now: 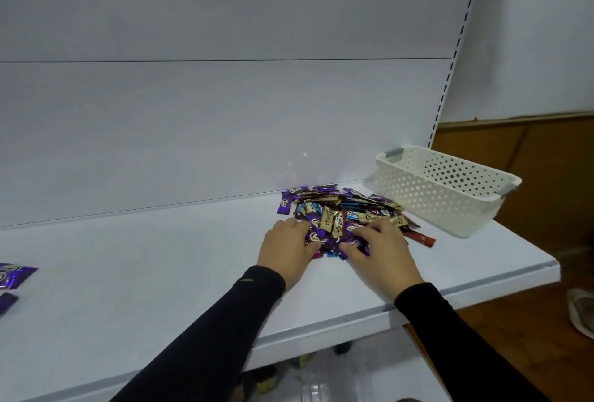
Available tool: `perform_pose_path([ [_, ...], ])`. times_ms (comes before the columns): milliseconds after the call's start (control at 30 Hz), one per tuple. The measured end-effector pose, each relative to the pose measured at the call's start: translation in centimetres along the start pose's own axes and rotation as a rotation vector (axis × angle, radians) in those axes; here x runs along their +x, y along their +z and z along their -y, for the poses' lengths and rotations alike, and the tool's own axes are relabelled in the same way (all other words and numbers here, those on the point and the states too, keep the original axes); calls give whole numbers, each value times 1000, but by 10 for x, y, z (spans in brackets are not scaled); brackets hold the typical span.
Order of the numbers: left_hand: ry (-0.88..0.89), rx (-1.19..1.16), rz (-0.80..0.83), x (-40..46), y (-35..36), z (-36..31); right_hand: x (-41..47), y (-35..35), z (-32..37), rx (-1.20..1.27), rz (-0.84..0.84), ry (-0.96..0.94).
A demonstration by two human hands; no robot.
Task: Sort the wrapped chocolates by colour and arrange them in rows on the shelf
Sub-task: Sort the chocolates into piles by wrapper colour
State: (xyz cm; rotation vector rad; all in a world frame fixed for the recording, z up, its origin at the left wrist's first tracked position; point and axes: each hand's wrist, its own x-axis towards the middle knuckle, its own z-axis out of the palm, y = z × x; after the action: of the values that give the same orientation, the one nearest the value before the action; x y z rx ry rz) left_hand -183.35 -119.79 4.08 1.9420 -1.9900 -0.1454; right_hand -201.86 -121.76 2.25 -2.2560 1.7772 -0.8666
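Pile of wrapped chocolates (344, 215): mixed purple, gold, blue and red wrappers, heaped on the white shelf (160, 273) toward its right end, w/ the far edge of the heap touching the back panel (225, 128). Wrappers lie at all angles, so the heap has no single long axis; its spread runs roughly left-right along the shelf. One red chocolate (421, 237) sticks out at the near right, long axis pointing right and slightly toward you.

Your left hand (287, 254) rests palm-down on the near left edge of the pile, fingers curled into the purple wrappers; grip reads as grasping, though which piece it holds cannot be told. Your right hand (382, 250) sits on the near right part, fingers bent onto the wrappers, thumb against purple ones at the front; likewise grasping.

White perforated basket (450, 189): just right of the pile, at the shelf's right end, tilted.

Purple chocolates (13, 276): a few lie apart at the far left of the shelf, cut by the frame edge.
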Motion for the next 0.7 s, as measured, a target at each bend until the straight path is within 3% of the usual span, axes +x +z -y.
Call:
perform_pose_path([
  [500, -119, -333, 19, -15, -18, 9, -14, -16, 15, 64, 68, -38],
  [700, -229, -638, -152, -42, -35, 45, -16, -11, 35, 423, 52, -8],
])
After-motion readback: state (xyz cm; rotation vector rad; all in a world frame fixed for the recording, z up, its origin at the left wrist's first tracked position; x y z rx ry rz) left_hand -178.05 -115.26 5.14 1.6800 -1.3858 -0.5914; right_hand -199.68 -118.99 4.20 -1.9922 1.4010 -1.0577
